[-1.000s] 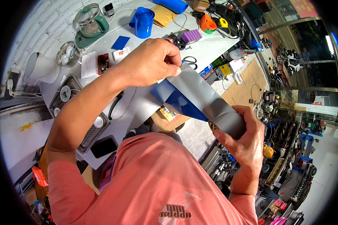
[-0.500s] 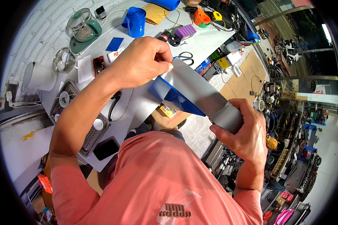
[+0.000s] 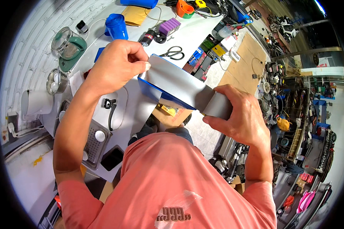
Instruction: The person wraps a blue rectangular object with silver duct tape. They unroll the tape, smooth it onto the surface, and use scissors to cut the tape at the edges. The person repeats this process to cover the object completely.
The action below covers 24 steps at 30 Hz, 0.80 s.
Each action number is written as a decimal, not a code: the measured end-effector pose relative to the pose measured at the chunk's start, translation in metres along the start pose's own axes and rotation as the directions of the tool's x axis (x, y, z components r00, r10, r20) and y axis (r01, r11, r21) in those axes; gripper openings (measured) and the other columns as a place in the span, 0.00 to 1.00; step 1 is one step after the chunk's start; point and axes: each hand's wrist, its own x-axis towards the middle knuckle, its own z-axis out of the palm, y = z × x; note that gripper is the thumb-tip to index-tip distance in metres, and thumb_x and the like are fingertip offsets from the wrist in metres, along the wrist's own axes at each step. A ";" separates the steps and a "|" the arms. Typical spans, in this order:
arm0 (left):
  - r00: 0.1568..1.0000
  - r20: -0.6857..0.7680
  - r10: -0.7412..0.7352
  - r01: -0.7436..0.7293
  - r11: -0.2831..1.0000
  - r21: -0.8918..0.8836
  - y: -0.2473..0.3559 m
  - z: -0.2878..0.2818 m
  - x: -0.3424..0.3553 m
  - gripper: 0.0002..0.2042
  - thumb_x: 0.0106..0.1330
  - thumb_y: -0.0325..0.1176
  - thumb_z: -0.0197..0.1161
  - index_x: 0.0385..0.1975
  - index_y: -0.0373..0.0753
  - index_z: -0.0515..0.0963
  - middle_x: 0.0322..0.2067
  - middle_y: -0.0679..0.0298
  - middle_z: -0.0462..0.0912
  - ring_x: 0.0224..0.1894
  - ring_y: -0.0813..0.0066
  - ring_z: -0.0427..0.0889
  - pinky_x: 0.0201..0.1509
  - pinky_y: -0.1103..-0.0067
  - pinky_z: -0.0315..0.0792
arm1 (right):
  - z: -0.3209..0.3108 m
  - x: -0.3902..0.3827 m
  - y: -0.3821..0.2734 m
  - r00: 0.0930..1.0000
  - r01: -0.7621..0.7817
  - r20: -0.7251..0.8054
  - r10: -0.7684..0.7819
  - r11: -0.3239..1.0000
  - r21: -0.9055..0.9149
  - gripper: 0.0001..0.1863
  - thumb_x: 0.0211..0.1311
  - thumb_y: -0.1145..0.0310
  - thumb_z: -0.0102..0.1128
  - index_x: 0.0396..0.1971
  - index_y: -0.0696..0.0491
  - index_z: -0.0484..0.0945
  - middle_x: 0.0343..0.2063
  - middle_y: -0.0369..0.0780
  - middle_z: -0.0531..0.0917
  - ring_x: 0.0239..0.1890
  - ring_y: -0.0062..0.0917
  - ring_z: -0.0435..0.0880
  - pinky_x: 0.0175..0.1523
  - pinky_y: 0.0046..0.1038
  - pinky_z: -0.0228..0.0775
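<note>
Held up in front of me is a thin-walled, box-like piece (image 3: 179, 82), silver-grey on its upper face and blue along its lower side. It tilts down toward the right. At its upper left corner my left hand (image 3: 116, 68) is closed in a pinch, thumb against fingers. My right hand (image 3: 240, 116) wraps round its grey right end, thumb below and fingers above. Whether it is card or plastic I cannot tell. Beyond it on the white table (image 3: 197, 28) lie black scissors (image 3: 173, 53), and a black spray can or bottle (image 3: 148, 37) is near them.
A blue roll (image 3: 116, 26), a purple cell pack (image 3: 169, 26) and an orange cup-like thing (image 3: 184, 8) stand at the back. On the left are a glass kettle (image 3: 67, 44), a perforated tray (image 3: 93, 143) and a phone (image 3: 112, 158). Cluttered shelves (image 3: 294, 141) fill the right.
Both hands and the piece have shifted left in view, and the whole scene has shifted too. Both hands keep their hold on the piece.
</note>
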 end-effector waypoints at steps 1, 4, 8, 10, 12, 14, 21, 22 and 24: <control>1.000 0.001 0.008 -0.008 1.000 0.014 -0.002 0.000 0.001 0.05 0.68 0.25 0.73 0.34 0.32 0.84 0.30 0.70 0.84 0.33 0.86 0.78 0.39 0.80 0.75 | 0.003 0.000 0.003 1.000 0.008 -0.008 -0.008 1.000 0.005 0.36 0.51 0.55 0.84 0.55 0.63 0.84 0.37 0.54 0.90 0.40 0.53 0.91 0.47 0.47 0.81; 1.000 0.000 -0.004 0.004 0.999 0.039 0.001 -0.001 -0.001 0.05 0.69 0.25 0.73 0.34 0.32 0.83 0.30 0.71 0.83 0.32 0.87 0.76 0.38 0.82 0.74 | 0.007 0.000 0.008 1.000 0.012 -0.002 -0.011 1.000 0.021 0.36 0.51 0.54 0.84 0.55 0.63 0.84 0.37 0.54 0.90 0.41 0.53 0.91 0.48 0.47 0.81; 1.000 0.014 -0.021 0.021 0.999 0.030 0.002 0.000 0.000 0.05 0.69 0.25 0.73 0.35 0.33 0.83 0.31 0.71 0.83 0.32 0.88 0.75 0.38 0.82 0.73 | 0.009 0.001 0.010 0.999 -0.014 0.029 0.013 0.999 0.038 0.36 0.52 0.53 0.84 0.56 0.62 0.84 0.36 0.54 0.90 0.41 0.53 0.91 0.48 0.47 0.82; 1.000 0.010 -0.008 0.007 0.999 0.032 0.001 0.000 0.000 0.05 0.70 0.25 0.73 0.35 0.33 0.83 0.32 0.71 0.83 0.33 0.88 0.76 0.38 0.83 0.73 | 0.010 0.001 0.011 1.000 -0.014 0.028 0.012 0.999 0.045 0.37 0.52 0.53 0.84 0.56 0.62 0.84 0.35 0.54 0.90 0.40 0.53 0.91 0.48 0.47 0.82; 1.000 0.010 -0.007 0.007 0.999 0.038 0.001 0.000 -0.001 0.05 0.70 0.25 0.73 0.35 0.33 0.83 0.32 0.71 0.84 0.33 0.88 0.76 0.39 0.83 0.73 | 0.010 0.002 0.011 0.999 -0.026 0.038 0.024 0.998 0.053 0.36 0.52 0.53 0.84 0.56 0.62 0.84 0.34 0.53 0.90 0.40 0.53 0.91 0.48 0.47 0.82; 1.000 0.005 -0.004 0.004 0.999 0.041 0.000 -0.001 -0.002 0.05 0.70 0.25 0.73 0.35 0.33 0.83 0.32 0.71 0.84 0.34 0.88 0.76 0.39 0.83 0.73 | 0.013 0.003 0.013 0.999 -0.014 0.033 0.012 0.998 0.062 0.36 0.52 0.53 0.84 0.56 0.62 0.84 0.34 0.53 0.90 0.39 0.53 0.91 0.47 0.47 0.82; 1.000 0.020 0.013 -0.013 1.000 0.004 -0.002 -0.001 0.000 0.05 0.70 0.24 0.73 0.35 0.33 0.83 0.33 0.71 0.84 0.34 0.88 0.76 0.39 0.84 0.73 | 0.012 0.003 0.013 0.999 -0.019 0.039 0.016 0.998 0.065 0.36 0.52 0.53 0.84 0.56 0.61 0.84 0.36 0.54 0.90 0.40 0.52 0.92 0.47 0.47 0.83; 1.000 0.022 0.015 -0.015 1.000 -0.004 -0.003 -0.002 0.000 0.04 0.70 0.24 0.73 0.35 0.33 0.83 0.33 0.71 0.84 0.34 0.89 0.76 0.39 0.84 0.73 | 0.012 0.003 0.013 0.999 -0.021 0.037 0.019 0.998 0.061 0.36 0.52 0.53 0.84 0.56 0.61 0.84 0.36 0.54 0.90 0.40 0.52 0.92 0.48 0.47 0.82; 1.000 0.021 -0.004 0.004 1.000 -0.001 0.000 -0.002 -0.001 0.04 0.71 0.24 0.73 0.36 0.33 0.83 0.33 0.71 0.84 0.33 0.89 0.76 0.37 0.85 0.73 | 0.014 0.004 0.012 0.999 -0.022 0.035 0.020 0.998 0.056 0.37 0.51 0.54 0.84 0.57 0.60 0.84 0.37 0.54 0.90 0.41 0.52 0.92 0.48 0.47 0.82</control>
